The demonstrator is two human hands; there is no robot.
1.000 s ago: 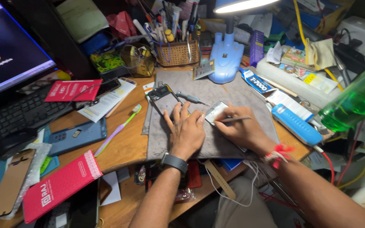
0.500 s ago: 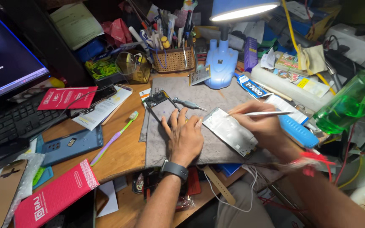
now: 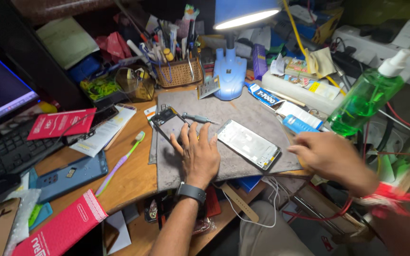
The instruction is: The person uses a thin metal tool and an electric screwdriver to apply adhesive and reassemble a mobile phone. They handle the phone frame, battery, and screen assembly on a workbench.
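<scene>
Head view. The left hand (image 3: pixel 199 154) lies flat, fingers (image 3: pixel 204 135) spread, on a grey rectangular work mat (image 3: pixel 243 106) covering the wooden table (image 3: pixel 129 178). Its fingertips touch a dark opened phone body (image 3: pixel 168 124) at 11 o'clock. A silver rectangular phone frame (image 3: pixel 248 143) lies just beside the hand at 2 o'clock. The right hand (image 3: pixel 330 156), blurred, hovers at 3 o'clock past the mat's edge, below a green spray bottle (image 3: pixel 364 97).

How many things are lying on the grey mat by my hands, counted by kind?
Opened phone body under the left hand: 1
Silver phone panel: 1
Screwdriver: 1
Total: 3
The right hand is off the mat's right edge; blur hides whether it holds anything.
</scene>
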